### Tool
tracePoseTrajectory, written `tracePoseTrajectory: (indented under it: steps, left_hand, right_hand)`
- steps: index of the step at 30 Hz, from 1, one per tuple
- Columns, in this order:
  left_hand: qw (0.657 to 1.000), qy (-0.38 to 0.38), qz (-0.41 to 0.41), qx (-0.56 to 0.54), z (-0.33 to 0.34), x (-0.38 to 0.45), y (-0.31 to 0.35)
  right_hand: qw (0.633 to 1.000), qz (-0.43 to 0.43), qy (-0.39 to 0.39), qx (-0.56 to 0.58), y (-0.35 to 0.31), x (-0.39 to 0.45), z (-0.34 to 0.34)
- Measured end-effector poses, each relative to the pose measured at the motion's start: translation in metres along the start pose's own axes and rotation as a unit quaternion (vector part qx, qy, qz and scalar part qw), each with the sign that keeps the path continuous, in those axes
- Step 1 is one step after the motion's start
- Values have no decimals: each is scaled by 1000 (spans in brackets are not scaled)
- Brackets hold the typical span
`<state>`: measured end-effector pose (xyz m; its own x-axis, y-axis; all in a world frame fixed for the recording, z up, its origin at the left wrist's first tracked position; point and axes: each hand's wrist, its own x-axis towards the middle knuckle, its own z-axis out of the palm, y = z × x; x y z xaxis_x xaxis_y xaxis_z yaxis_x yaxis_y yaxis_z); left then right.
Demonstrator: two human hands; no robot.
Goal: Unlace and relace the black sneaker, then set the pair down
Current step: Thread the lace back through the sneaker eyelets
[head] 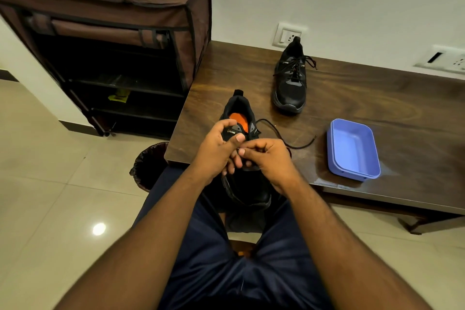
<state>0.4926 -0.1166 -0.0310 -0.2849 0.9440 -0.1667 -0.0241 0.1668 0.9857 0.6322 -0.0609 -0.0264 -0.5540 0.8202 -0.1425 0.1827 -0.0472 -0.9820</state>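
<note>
Black mesh sneaker (239, 118), heel pointing away, toe toward person; left hand (216, 151) grips its tongue, right hand (266, 161) pinches black lace (284, 136) trailing rightward across tabletop (377, 98).

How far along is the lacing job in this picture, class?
Done: the second sneaker stands laced on the table. In hand: the left hand grips the near sneaker while the right hand pinches its lace, whose end trails loose. Left: finish lacing, set down the pair.

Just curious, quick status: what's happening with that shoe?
Both hands on near sneaker: left hand grips tongue, right hand pinches lace. Second sneaker laced, apart. Nothing in the way.
</note>
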Motion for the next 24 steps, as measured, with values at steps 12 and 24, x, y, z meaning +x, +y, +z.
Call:
tracePoseTrajectory:
  steps: [12,24]
  left_hand:
    - [916,-10,55,396,-13,72,-9]
    - [949,20,69,307,-28,80,-26]
  right_hand:
    - [907,-75,139,-390,-6,55,-7]
    - [836,-82,15,-543,-9,92,-12]
